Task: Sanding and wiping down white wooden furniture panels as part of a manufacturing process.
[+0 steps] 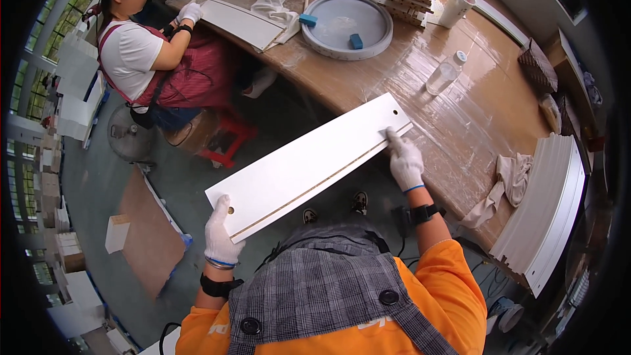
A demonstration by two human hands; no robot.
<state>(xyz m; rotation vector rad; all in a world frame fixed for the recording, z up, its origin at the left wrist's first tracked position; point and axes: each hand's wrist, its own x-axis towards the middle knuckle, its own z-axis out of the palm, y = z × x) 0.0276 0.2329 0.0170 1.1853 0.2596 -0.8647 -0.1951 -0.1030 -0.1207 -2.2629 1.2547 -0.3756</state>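
A long white board (pixel 309 161) with a narrow brown groove along its near edge and a small hole near each end slants in front of me. Its far right end lies over the table's edge. My gloved left hand (pixel 220 233) grips the near left corner, closed around it beside the hole. At the right end, my gloved right hand (pixel 404 163) is closed, its fingers against the board by the groove. A small grey flat piece (pixel 384 134) shows at those fingertips; its kind cannot be made out.
The plastic-covered table (pixel 368 85) bears a round grey tub (pixel 348 0) with blue blocks, a clear bottle (pixel 445 73), a cloth (pixel 503 184) and stacked white boards (pixel 542 204). At the left, a person (pixel 141 46) in white gloves holds another board (pixel 243 23) beside a red stool (pixel 230 137).
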